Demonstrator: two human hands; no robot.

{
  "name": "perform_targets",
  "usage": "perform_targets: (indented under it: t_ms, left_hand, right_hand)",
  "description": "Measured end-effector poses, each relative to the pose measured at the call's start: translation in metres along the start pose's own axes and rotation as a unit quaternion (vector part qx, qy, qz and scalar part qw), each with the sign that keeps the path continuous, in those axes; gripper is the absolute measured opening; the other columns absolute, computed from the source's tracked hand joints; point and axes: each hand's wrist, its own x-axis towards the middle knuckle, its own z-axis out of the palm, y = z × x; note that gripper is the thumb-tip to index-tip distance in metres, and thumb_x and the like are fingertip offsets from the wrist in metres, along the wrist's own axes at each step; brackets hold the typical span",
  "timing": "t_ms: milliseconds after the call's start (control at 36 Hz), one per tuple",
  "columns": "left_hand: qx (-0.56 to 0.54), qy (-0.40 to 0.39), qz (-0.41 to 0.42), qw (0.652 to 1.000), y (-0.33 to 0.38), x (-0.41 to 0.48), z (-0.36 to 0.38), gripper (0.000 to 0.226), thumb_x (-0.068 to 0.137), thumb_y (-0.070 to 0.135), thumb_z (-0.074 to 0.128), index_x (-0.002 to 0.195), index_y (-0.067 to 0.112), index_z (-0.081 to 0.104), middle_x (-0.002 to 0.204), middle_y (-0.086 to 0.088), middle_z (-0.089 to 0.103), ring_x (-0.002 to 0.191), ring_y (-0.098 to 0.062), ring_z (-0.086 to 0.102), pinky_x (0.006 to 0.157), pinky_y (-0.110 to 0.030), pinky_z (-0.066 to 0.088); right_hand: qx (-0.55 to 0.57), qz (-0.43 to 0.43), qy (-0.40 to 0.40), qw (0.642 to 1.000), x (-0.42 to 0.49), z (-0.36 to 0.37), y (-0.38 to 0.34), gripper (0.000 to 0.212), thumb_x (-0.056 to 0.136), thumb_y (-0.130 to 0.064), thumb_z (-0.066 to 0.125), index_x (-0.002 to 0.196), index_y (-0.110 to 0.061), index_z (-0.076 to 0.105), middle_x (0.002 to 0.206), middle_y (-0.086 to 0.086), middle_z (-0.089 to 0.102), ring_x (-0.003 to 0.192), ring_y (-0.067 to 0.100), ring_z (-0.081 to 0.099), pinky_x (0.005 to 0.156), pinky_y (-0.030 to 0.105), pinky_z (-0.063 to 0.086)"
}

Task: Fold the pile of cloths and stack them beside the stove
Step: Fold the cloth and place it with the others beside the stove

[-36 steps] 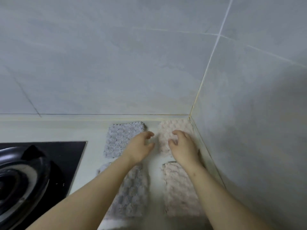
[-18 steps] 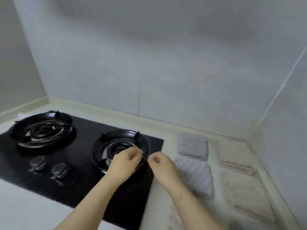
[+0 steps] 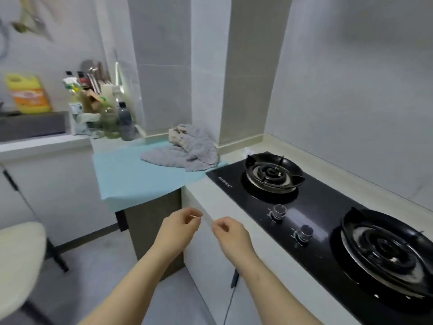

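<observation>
A crumpled pile of cloths [image 3: 187, 153], mostly grey with a beige one [image 3: 177, 134] at its back, lies on a light blue surface [image 3: 131, 177] left of the black two-burner stove [image 3: 328, 221]. My left hand [image 3: 179, 227] and my right hand [image 3: 230, 234] hover side by side in front of the counter edge, well short of the pile. Their fingers are loosely curled and hold nothing. The folded cloths to the right of the stove are out of view.
Bottles and utensils [image 3: 110, 113] crowd the back of the blue surface, with a yellow jug [image 3: 28, 95] on a ledge at the far left. A cream cushioned stool [image 3: 18, 261] stands at lower left. A dark cable [image 3: 232, 294] hangs down the white cabinet front.
The view has swung left from the folded cloths in the right corner, past the stove, to the unfolded pile. Both hands left the folded cloths and now hang empty in front of the counter.
</observation>
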Motion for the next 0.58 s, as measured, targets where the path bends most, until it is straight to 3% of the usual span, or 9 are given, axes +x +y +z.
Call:
perform_targets:
  t_ms: [139, 250, 417, 500, 583]
  left_hand:
    - [-0.019, 0.059, -0.042, 0.997, -0.042, 0.017, -0.058, 0.017, 0.092, 0.020, 0.049, 0.099, 0.030, 0.060, 0.096, 0.008, 0.066, 0.094, -0.008, 0.061, 0.080, -0.023, 0.047]
    - [-0.025, 0.078, -0.065, 0.995, -0.069, 0.040, -0.088, 0.015, 0.092, 0.021, 0.049, 0.097, 0.030, 0.060, 0.094, 0.007, 0.066, 0.090, -0.008, 0.062, 0.073, -0.018, 0.047]
    - [-0.028, 0.093, -0.088, 0.991, -0.103, 0.108, -0.130, 0.015, 0.091, 0.020, 0.049, 0.099, 0.027, 0.060, 0.095, 0.005, 0.066, 0.088, -0.010, 0.064, 0.072, -0.022, 0.048]
    - [-0.027, 0.092, -0.092, 0.991, -0.118, 0.158, -0.150, 0.016, 0.092, 0.020, 0.048, 0.102, 0.026, 0.059, 0.097, 0.004, 0.065, 0.089, -0.009, 0.062, 0.068, -0.017, 0.045]
    - [-0.032, 0.073, -0.107, 0.991, -0.129, 0.208, -0.168, 0.015, 0.091, 0.019, 0.048, 0.099, 0.027, 0.059, 0.094, 0.002, 0.066, 0.089, -0.010, 0.063, 0.069, -0.021, 0.047]
  right_hand:
    - [-0.003, -0.027, -0.055, 0.998, 0.036, 0.066, -0.033, 0.012, 0.095, -0.023, 0.046, 0.091, -0.026, 0.057, 0.086, -0.016, 0.055, 0.078, -0.001, 0.050, 0.060, 0.010, 0.037]
    - [-0.006, -0.032, -0.078, 0.996, 0.070, 0.105, -0.046, 0.013, 0.096, -0.023, 0.046, 0.093, -0.026, 0.058, 0.086, -0.017, 0.055, 0.078, -0.003, 0.049, 0.059, 0.008, 0.036]
    - [-0.015, -0.032, -0.080, 0.996, 0.151, 0.157, -0.066, 0.015, 0.096, -0.022, 0.045, 0.100, -0.020, 0.059, 0.097, -0.007, 0.058, 0.085, 0.006, 0.053, 0.066, 0.018, 0.042]
    - [-0.016, -0.035, -0.073, 0.997, 0.206, 0.179, -0.073, 0.011, 0.096, -0.022, 0.045, 0.099, -0.023, 0.056, 0.097, -0.008, 0.056, 0.086, 0.007, 0.051, 0.068, 0.017, 0.041]
    - [-0.021, -0.021, -0.050, 0.998, 0.259, 0.193, -0.085, 0.014, 0.096, -0.020, 0.046, 0.104, -0.020, 0.057, 0.099, -0.007, 0.055, 0.085, 0.009, 0.050, 0.067, 0.019, 0.040]
